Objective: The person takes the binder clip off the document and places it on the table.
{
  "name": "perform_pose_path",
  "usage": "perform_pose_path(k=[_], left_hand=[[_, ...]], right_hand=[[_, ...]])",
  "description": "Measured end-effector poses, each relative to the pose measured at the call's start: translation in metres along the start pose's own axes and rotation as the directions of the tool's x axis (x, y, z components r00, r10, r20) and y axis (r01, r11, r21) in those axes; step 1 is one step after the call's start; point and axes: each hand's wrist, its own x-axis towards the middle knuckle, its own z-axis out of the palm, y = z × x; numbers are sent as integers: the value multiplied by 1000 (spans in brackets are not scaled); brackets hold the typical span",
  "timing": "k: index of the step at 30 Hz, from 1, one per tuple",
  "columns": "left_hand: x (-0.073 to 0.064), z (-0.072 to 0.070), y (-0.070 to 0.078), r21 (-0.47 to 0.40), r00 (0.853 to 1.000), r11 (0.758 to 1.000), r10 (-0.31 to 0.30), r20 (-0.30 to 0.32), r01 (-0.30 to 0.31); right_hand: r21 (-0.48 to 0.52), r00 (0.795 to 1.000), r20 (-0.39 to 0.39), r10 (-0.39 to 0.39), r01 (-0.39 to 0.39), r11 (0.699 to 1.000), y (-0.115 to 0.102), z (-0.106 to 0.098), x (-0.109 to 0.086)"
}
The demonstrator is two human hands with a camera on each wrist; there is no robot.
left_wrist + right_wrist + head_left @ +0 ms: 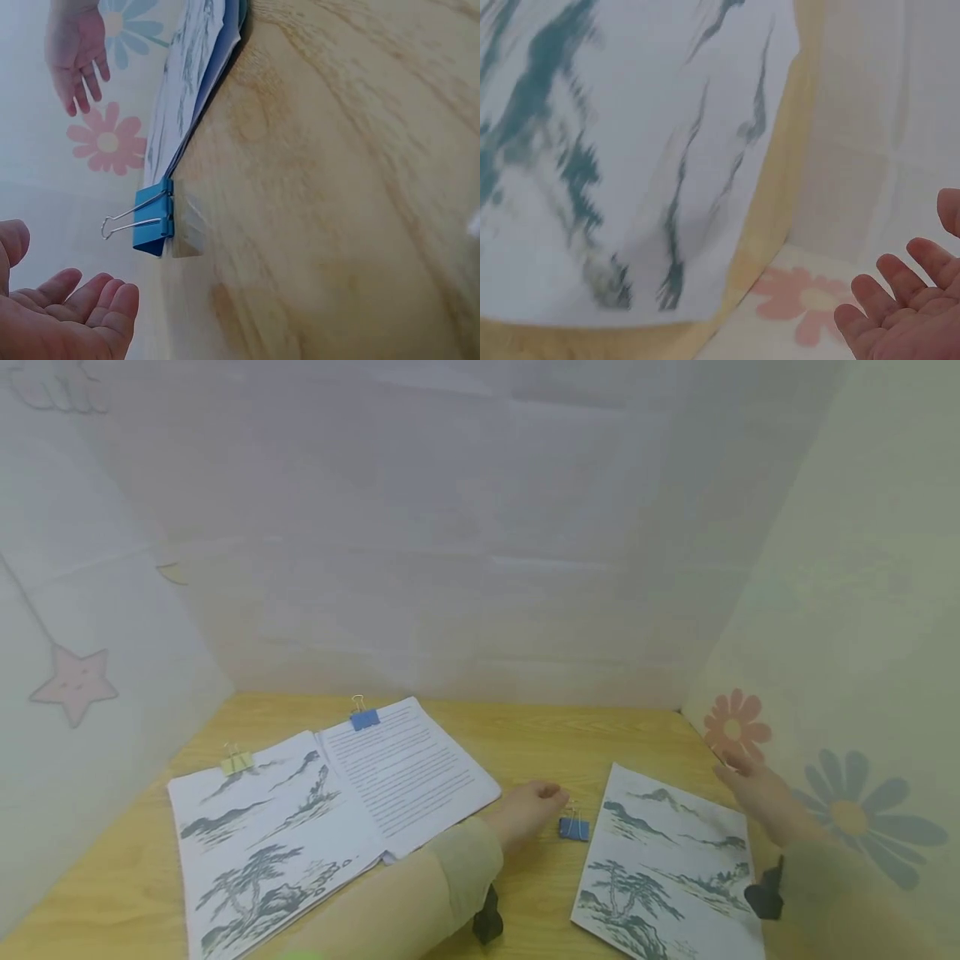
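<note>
My left hand (528, 810) is held over the table, beside a blue binder clip (573, 828) with silver wire handles. In the left wrist view the loosely bent fingers of that hand (75, 319) have nothing between them, and the clip (152, 219) stands on the wood near the paper stack. That stack of sheets (660, 877), printed with ink landscape pictures, lies on the right. My right hand (757, 789) hovers past its far right corner, close to the side wall. Its fingers are spread and hold nothing, as the right wrist view shows of the hand (911, 307).
On the left lie a landscape-printed stack (277, 827) with a yellow binder clip (237, 763) and a lined-text stack (405, 768) with a blue binder clip (364, 719). Pale walls (450, 568) enclose the wooden table (555, 735) at back and sides.
</note>
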Motion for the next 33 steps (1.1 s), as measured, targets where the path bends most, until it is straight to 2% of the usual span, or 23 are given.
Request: perform_pose_path(k=[2, 4, 7, 9, 15, 18, 22, 26, 31, 33], left_hand=[[-3, -3, 2, -9, 1000, 1000, -1, 1, 1], [-7, -7, 4, -20, 1000, 1000, 5, 4, -5], [-13, -14, 5, -12, 999, 999, 49, -5, -49], [-16, -18, 4, 4, 998, 998, 61, -12, -61], [-23, -35, -1, 12, 997, 998, 69, -22, -69], [-27, -43, -3, 10, 996, 996, 86, -32, -86], [-32, -52, -6, -17, 995, 995, 93, -34, -94], [-39, -62, -7, -23, 994, 994, 105, -37, -105], [-48, -80, -10, -49, 993, 993, 109, -38, -111], [-51, -91, -11, -69, 993, 991, 111, -43, -113]], right_hand=[[35, 1000, 6, 1, -1, 999, -7, 3, 1], [21, 1000, -19, -17, 17, 1000, -16, 9, 2], [-9, 998, -41, -41, 41, 999, -37, 20, 2], [-56, 997, -56, -59, 56, 997, -51, 29, 2], [-10, 998, 36, -55, 55, 998, -89, 51, -1], [-20, 996, 70, -48, 50, 999, -105, 63, -3], [-44, 992, 120, -40, 45, 998, -119, 80, -5], [-10, 986, 143, -89, 91, 996, -129, 103, -4], [-2, 979, 110, -170, 171, 985, -142, 134, 5], [15, 979, 110, -171, 171, 985, -146, 145, 8]])
